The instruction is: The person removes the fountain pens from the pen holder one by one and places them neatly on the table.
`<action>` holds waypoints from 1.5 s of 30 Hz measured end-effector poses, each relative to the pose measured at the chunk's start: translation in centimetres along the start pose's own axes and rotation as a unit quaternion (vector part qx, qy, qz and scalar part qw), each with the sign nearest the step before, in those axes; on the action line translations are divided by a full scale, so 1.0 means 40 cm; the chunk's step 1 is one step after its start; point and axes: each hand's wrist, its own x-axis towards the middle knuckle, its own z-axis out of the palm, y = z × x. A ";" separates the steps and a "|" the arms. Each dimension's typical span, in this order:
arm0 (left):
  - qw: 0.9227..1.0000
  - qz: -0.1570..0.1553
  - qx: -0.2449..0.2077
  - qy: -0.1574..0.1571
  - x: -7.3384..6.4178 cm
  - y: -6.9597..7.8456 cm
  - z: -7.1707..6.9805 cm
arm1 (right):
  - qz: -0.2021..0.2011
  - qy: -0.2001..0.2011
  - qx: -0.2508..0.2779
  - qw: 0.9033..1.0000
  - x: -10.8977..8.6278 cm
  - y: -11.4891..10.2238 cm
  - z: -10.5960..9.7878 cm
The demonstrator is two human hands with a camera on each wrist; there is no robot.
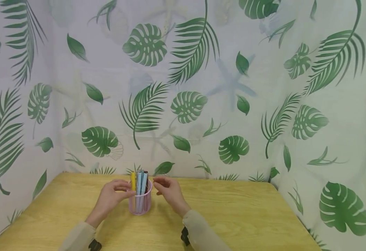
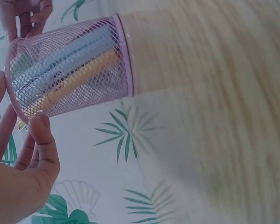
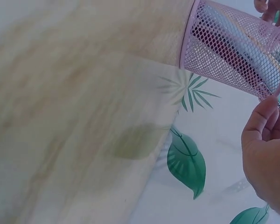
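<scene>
A pink mesh pen holder (image 1: 140,205) stands upright on the wooden table. Inside it are a yellow pen (image 1: 133,181), light blue pens (image 1: 143,184) and a dark reddish one at the right. My left hand (image 1: 112,195) holds the holder's left side near the top, its thumb at the front of the rim and its fingers behind. On the other side, my right hand (image 1: 170,191) has its fingers loosely bent, fingertips close beside the rim. From the left wrist, the left thumb and fingers (image 2: 44,140) show right at the rim; the right wrist view shows the right thumb (image 3: 263,114) there too.
The wooden table (image 1: 233,216) extends to both sides of the holder. A white cloth (image 1: 201,153) printed with green leaves hangs behind the table and along both sides. Dark straps (image 1: 185,236) are on both wrists, by the light sleeves.
</scene>
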 end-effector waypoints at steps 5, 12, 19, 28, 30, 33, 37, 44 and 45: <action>0.999 0.031 0.025 0.000 0.003 -0.009 -0.003 | -0.005 -0.008 -0.016 1.000 0.014 -0.013 0.011; 0.998 0.048 0.038 -0.011 0.006 -0.015 -0.010 | -0.007 -0.013 -0.024 1.000 0.052 0.019 0.021; 0.997 0.057 0.047 -0.016 0.008 -0.016 -0.011 | -0.004 -0.021 -0.041 0.999 0.067 0.010 0.026; 0.997 0.063 0.038 -0.018 0.010 -0.016 -0.012 | 0.002 -0.026 -0.062 0.998 0.083 0.002 0.034; 0.997 0.065 0.040 -0.017 0.008 -0.018 -0.014 | 0.009 -0.027 -0.064 0.998 0.084 0.003 0.039; 0.997 0.067 0.042 -0.017 0.005 -0.018 -0.015 | 0.015 -0.031 -0.069 0.997 0.085 0.004 0.043; 0.996 0.067 0.050 -0.018 0.003 -0.015 -0.016 | 0.009 -0.033 -0.065 0.997 0.084 0.009 0.045; 0.996 0.067 0.053 -0.026 0.004 -0.006 -0.015 | 0.005 -0.014 -0.041 0.999 0.075 0.008 0.040; 0.996 0.068 0.053 -0.027 0.005 -0.005 -0.015 | 0.006 -0.012 -0.038 0.999 0.073 0.008 0.039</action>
